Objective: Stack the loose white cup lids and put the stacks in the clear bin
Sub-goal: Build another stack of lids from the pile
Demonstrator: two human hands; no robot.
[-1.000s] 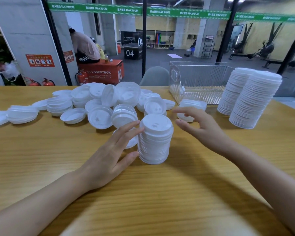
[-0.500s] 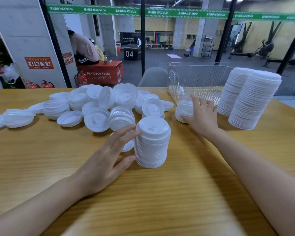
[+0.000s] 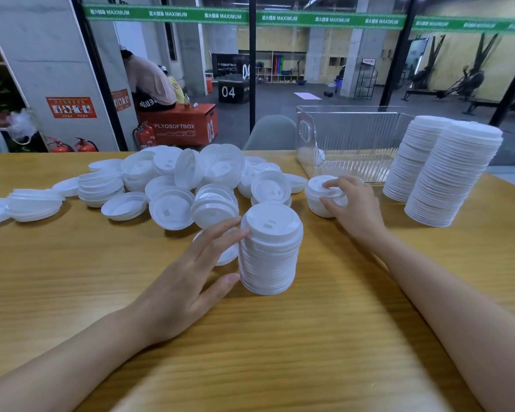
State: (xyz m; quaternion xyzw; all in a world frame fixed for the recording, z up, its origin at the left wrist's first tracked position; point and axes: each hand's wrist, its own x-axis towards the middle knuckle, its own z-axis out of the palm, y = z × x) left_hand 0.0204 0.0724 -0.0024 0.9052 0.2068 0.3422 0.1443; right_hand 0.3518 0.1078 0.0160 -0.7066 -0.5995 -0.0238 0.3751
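Observation:
A stack of white cup lids (image 3: 270, 248) stands upright on the wooden table (image 3: 280, 337) in the middle. My left hand (image 3: 191, 281) rests against its left side, fingers straight, thumb at its base. My right hand (image 3: 353, 203) grips a small stack of lids (image 3: 321, 193) in front of the clear bin (image 3: 348, 144), fingers curled over its top and side. Loose lids and short stacks (image 3: 173, 185) lie scattered across the far left half of the table. The bin looks almost bare inside.
Two tall lid stacks (image 3: 446, 173) stand on the table right of the bin. A grey chair back (image 3: 271, 133) shows behind the table's far edge. Beyond the glass wall, a person sits on a red box (image 3: 179, 123).
My right hand reached from beside the middle stack out to the small lid stack by the bin and closed on it. My left hand stayed against the middle stack.

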